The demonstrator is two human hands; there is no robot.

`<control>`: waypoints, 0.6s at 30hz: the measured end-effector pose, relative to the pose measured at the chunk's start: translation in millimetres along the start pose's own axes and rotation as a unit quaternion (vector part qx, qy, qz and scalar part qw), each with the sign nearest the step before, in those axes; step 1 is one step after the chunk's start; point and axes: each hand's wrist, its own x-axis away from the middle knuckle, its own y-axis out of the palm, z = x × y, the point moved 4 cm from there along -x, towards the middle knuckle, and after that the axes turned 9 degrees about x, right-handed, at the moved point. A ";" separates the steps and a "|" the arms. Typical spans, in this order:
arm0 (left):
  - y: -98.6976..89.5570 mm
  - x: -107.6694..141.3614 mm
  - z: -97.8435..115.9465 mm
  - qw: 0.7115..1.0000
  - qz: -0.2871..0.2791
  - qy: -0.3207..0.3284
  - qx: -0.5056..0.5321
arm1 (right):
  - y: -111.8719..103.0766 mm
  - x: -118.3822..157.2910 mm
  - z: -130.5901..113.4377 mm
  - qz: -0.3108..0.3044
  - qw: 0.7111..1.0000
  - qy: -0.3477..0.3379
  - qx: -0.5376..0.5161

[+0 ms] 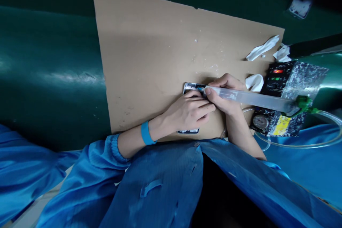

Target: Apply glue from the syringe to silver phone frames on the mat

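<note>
No legible text. Red display [278, 71] on the black control box [272, 85]: lit, characters unresolved. Dial gauge [260, 122]: markings too small to read. Yellow label [281, 125]: no readable print. Syringe barrel [248, 98]: no readable marks.

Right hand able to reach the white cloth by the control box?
Likely yes: nothing lies between the right hand and the crumpled white cloth, but that hand grips the syringe, so it would probably need freeing first.
</note>
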 end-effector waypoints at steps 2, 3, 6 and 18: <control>-0.5 -0.4 0.5 1.000 0.006 0.004 -0.006 | 0.4 0.6 1.3 -0.005 1.000 0.004 0.003; -0.7 -0.6 0.6 1.000 0.007 0.005 -0.009 | 0.5 0.7 1.5 -0.007 1.000 0.004 0.006; 0.2 -0.8 0.4 1.000 -0.007 0.004 -0.014 | 0.5 0.3 1.1 -0.006 1.000 0.005 0.013; 2.2 0.6 -0.1 1.000 -0.001 0.008 0.000 | 0.1 -0.4 -1.5 -0.010 1.000 0.011 0.015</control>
